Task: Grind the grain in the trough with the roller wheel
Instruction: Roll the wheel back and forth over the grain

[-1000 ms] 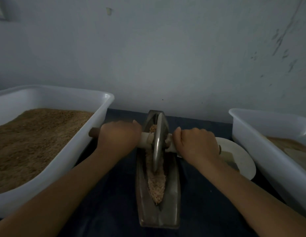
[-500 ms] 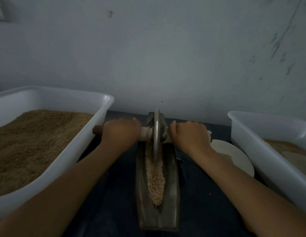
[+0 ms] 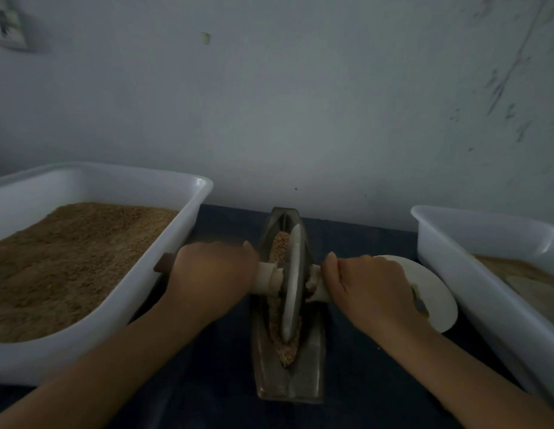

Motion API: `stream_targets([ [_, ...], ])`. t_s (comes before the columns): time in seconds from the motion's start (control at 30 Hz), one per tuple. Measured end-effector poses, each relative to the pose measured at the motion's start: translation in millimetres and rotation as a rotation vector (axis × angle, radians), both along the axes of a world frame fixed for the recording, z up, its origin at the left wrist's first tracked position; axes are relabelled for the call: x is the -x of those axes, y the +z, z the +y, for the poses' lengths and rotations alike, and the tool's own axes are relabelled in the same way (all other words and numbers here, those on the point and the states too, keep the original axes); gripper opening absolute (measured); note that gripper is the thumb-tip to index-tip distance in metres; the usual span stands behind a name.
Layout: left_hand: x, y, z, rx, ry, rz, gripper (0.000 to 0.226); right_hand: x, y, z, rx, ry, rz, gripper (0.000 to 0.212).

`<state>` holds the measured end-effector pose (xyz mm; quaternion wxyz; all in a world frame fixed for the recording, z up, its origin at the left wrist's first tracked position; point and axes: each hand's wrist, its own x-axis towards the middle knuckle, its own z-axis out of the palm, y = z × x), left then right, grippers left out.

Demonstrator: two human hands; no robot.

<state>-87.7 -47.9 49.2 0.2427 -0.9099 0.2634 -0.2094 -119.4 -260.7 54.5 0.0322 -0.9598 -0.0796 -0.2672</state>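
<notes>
No brand, label or writing can be read anywhere. Between the two hands stands one roller wheel [image 3: 291, 283], upright in one long metal trough [image 3: 289, 379] that runs away from the person on the dark worktop [image 3: 207, 394]. The grain [image 3: 280, 246] lies along the trough's groove, showing beyond the wheel and just this side of it. One axle handle [image 3: 266, 278] passes through the wheel; the left hand [image 3: 212, 275] curls around it on one side, the right hand [image 3: 367, 287] curls around it on the other, both close to the wheel. The handle's dark end [image 3: 164, 264] sticks out past the left hand.

There are two white plastic tubs: the left tub [image 3: 164, 261], just outside the left hand, is heaped with brown meal [image 3: 68, 261]; the right tub [image 3: 473, 292], beyond the right hand, holds a shallower brown layer. One white plate [image 3: 436, 292] lies partly under the right hand, with a dark utensil on it too dim to identify. A pale wall [image 3: 300, 103] rises behind.
</notes>
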Motion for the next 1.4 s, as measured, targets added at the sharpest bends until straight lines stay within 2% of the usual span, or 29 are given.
stream_targets([
  [0.13, -10.7, 7.9, -2.0, 0.104, -0.023, -0.057, 0.073, -22.9, -4.7, -0.2, 0.067, -0.054, -0.044, 0.055],
  [0.2, -25.6, 5.6, -4.0, 0.207, -0.070, -0.149, 0.059, -38.0, -5.2, 1.6, 0.105, -0.083, -0.086, 0.055],
  [0.27, -38.2, 5.4, -8.1, 0.230, -0.042, -0.212, 0.049, -52.9, -4.9, 1.6, 0.108, -0.104, -0.131, 0.054],
  [0.4, -59.3, 6.4, -14.7, 0.243, -0.010, -0.234, 0.045, -80.1, -5.3, -2.0, 0.182, -0.089, -0.116, 0.048],
  [0.47, -66.1, 5.1, -14.9, 0.254, 0.027, -0.254, 0.042, -87.5, -2.0, -1.1, 0.146, -0.071, -0.101, 0.047],
  [0.53, -70.1, 3.0, -15.9, 0.203, 0.086, -0.215, 0.044, -87.7, 2.2, 2.3, 0.064, -0.026, -0.122, 0.044],
  [0.63, -65.6, 0.8, -15.8, 0.124, 0.097, -0.158, 0.053, -81.3, 1.7, 2.7, 0.166, -0.017, -0.132, 0.039],
  [0.8, -42.4, -5.4, -7.8, 0.022, 0.038, -0.162, 0.060, -49.6, -6.6, -0.2, 0.109, -0.096, -0.117, 0.052],
  [0.9, -28.0, -10.8, -1.4, -0.004, -0.007, -0.101, 0.062, -25.8, -4.0, 3.2, 0.081, -0.044, -0.119, 0.056],
  [1.17, -0.3, -6.1, 5.0, -0.003, -0.002, 0.024, 0.066, -0.9, 3.7, 5.8, 0.051, 0.044, -0.183, 0.051],
  [1.3, -5.3, 6.5, -0.5, 0.099, -0.033, -0.057, 0.077, -21.9, -4.6, 1.0, 0.080, -0.034, -0.122, 0.057],
  [1.4, -24.8, 5.6, -4.4, 0.184, -0.088, -0.188, 0.064, -42.0, -8.1, -1.9, 0.106, -0.059, -0.124, 0.056],
])
